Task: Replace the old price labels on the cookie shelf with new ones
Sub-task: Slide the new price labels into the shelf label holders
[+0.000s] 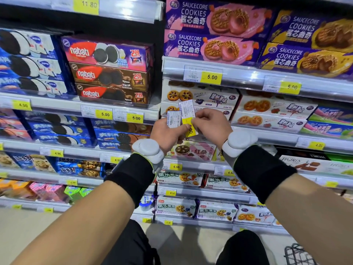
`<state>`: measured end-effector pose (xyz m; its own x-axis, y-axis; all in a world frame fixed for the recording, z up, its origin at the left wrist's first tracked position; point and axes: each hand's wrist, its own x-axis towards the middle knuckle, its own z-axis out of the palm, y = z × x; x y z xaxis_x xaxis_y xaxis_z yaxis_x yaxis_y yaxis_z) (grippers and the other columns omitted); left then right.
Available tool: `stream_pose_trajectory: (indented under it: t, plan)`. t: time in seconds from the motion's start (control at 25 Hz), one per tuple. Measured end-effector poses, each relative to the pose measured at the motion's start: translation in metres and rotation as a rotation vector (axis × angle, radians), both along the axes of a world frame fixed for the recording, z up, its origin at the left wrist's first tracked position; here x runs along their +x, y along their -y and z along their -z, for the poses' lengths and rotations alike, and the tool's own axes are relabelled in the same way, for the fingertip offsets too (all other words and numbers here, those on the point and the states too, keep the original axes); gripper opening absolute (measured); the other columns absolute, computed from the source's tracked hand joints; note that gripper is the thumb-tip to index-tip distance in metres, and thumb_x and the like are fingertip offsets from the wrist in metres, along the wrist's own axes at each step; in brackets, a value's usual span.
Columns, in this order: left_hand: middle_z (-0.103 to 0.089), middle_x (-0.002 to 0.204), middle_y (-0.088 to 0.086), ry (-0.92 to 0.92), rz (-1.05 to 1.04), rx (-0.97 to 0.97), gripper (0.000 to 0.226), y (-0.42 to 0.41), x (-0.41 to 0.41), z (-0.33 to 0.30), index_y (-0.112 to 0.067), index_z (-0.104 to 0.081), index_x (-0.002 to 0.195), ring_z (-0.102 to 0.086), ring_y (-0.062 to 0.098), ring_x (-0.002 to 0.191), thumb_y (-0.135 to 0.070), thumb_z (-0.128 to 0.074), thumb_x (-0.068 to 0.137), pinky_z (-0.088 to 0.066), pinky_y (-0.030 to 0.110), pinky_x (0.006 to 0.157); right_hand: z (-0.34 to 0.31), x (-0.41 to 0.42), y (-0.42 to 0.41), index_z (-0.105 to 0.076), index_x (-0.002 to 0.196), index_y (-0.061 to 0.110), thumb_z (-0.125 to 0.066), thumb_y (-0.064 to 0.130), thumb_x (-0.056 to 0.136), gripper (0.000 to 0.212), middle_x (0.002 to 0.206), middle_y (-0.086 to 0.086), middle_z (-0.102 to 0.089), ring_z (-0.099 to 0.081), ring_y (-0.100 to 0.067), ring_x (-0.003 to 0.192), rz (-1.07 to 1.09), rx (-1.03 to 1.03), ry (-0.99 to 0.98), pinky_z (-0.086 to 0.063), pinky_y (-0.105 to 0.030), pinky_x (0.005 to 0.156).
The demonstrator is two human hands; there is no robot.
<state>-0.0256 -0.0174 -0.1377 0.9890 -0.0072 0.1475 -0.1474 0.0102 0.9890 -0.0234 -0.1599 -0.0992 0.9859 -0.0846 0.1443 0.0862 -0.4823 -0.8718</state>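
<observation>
My left hand [168, 133] grips a small stack of white and yellow price labels [174, 119] in front of the shelf, thumb on top. My right hand [210, 123] pinches one label [186, 111] of that stack, a white slip with a yellow price end, and holds it upright between thumb and fingers. Both hands are close together at the middle of the view, a little in front of the white cookie boxes [200, 96]. Above them a shelf rail [238, 73] carries a label reading 5.00 [210, 76]. Both wrists wear black cuffs with grey pucks.
Cookie shelves fill the view: Nabati boxes [110, 71] at upper left, Saucecore Cookies boxes [219, 33] at upper right, blue Oreo-type packs at left. Yellow labels sit in each rail. A wire basket [298, 253] shows at the bottom right on the floor.
</observation>
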Motion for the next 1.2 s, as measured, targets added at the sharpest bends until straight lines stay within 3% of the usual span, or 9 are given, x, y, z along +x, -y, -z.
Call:
stream_pose_trajectory:
  t: [0.16, 0.28, 0.52, 0.72, 0.84, 0.92, 1.04, 1.12, 1.2]
  plan:
    - [-0.059, 0.059, 0.013, 0.02, -0.026, 0.044, 0.01, 0.0, 0.005, 0.008, -0.012, -0.065, 0.074, -0.049, 0.023, 0.049, -0.017, -0.07, 0.081, -0.045, 0.034, 0.051, 0.007, 0.002, 0.0, -0.065, 0.081, 0.011, -0.064, 0.012, 0.08, 0.002, 0.065, -0.005, -0.056, -0.046, -0.014, 0.052, -0.017, 0.016, 0.007, -0.041, -0.022, 0.048]
    - [-0.066, 0.063, 0.005, 0.073, -0.079, 0.315, 0.022, -0.006, 0.01, 0.014, -0.018, -0.065, 0.067, -0.055, 0.021, 0.054, -0.039, -0.067, 0.074, -0.048, 0.034, 0.058, 0.009, 0.007, 0.002, -0.066, 0.082, 0.01, -0.065, 0.01, 0.082, 0.002, 0.063, -0.002, -0.057, -0.048, -0.013, 0.055, -0.019, 0.013, 0.023, -0.044, -0.022, 0.053]
    - [-0.062, 0.079, 0.001, 0.279, -0.24, 0.805, 0.014, -0.021, 0.022, 0.02, -0.013, -0.061, 0.081, -0.056, 0.024, 0.077, -0.025, -0.069, 0.078, -0.035, 0.028, 0.063, 0.016, 0.021, 0.018, -0.071, 0.081, 0.016, -0.064, 0.017, 0.081, 0.007, 0.07, 0.004, -0.065, -0.058, -0.015, 0.066, 0.069, -0.125, 0.033, -0.053, -0.034, 0.069]
    - [-0.061, 0.097, 0.012, 0.399, -0.275, 1.057, 0.02, -0.016, 0.038, 0.025, -0.009, -0.055, 0.091, -0.052, 0.033, 0.094, -0.021, -0.067, 0.08, -0.042, 0.038, 0.063, 0.021, 0.025, 0.021, -0.071, 0.079, 0.02, -0.061, 0.017, 0.08, 0.011, 0.067, 0.007, -0.062, -0.055, -0.011, 0.063, 0.095, -0.297, 0.027, -0.04, -0.016, 0.052]
    - [-0.062, 0.087, 0.013, 0.506, -0.28, 1.168, 0.022, -0.011, 0.04, 0.032, -0.008, -0.056, 0.084, -0.055, 0.035, 0.084, -0.018, -0.073, 0.074, -0.038, 0.036, 0.057, 0.024, 0.026, 0.023, -0.07, 0.08, 0.02, -0.06, 0.017, 0.08, 0.011, 0.068, 0.005, -0.064, -0.053, -0.006, 0.059, 0.125, -0.315, 0.065, -0.035, -0.006, 0.047]
    - [-0.063, 0.08, 0.011, 0.589, -0.326, 1.256, 0.028, -0.009, 0.043, 0.038, -0.01, -0.058, 0.082, -0.057, 0.035, 0.078, -0.022, -0.078, 0.066, -0.037, 0.037, 0.064, 0.026, 0.027, 0.024, -0.07, 0.079, 0.019, -0.06, 0.017, 0.08, 0.01, 0.066, 0.006, -0.063, -0.052, -0.006, 0.059, 0.132, -0.324, 0.089, -0.035, -0.005, 0.047]
    - [-0.064, 0.091, 0.004, 0.582, -0.436, 1.32, 0.038, -0.007, 0.048, 0.041, -0.017, -0.06, 0.098, -0.057, 0.031, 0.087, -0.033, -0.076, 0.066, -0.025, 0.039, 0.075, 0.028, 0.028, 0.025, -0.068, 0.079, 0.019, -0.06, 0.018, 0.08, 0.008, 0.064, 0.008, -0.061, -0.052, -0.006, 0.058, 0.122, -0.315, 0.105, -0.036, -0.008, 0.049]
    - [-0.064, 0.095, 0.003, 0.581, -0.453, 1.32, 0.043, -0.007, 0.05, 0.045, -0.02, -0.059, 0.104, -0.056, 0.031, 0.09, -0.035, -0.075, 0.067, -0.022, 0.039, 0.077, 0.031, 0.027, 0.026, -0.068, 0.08, 0.019, -0.059, 0.017, 0.08, 0.009, 0.068, 0.003, -0.063, -0.055, -0.012, 0.063, 0.123, -0.293, 0.109, -0.043, -0.022, 0.058]
    - [-0.063, 0.096, 0.003, 0.583, -0.471, 1.321, 0.046, -0.007, 0.051, 0.047, -0.021, -0.059, 0.105, -0.056, 0.031, 0.09, -0.037, -0.076, 0.066, -0.022, 0.038, 0.077, 0.032, 0.027, 0.027, -0.068, 0.08, 0.018, -0.059, 0.015, 0.08, 0.009, 0.068, 0.003, -0.063, -0.054, -0.014, 0.065, 0.136, -0.254, 0.121, -0.044, -0.026, 0.062]
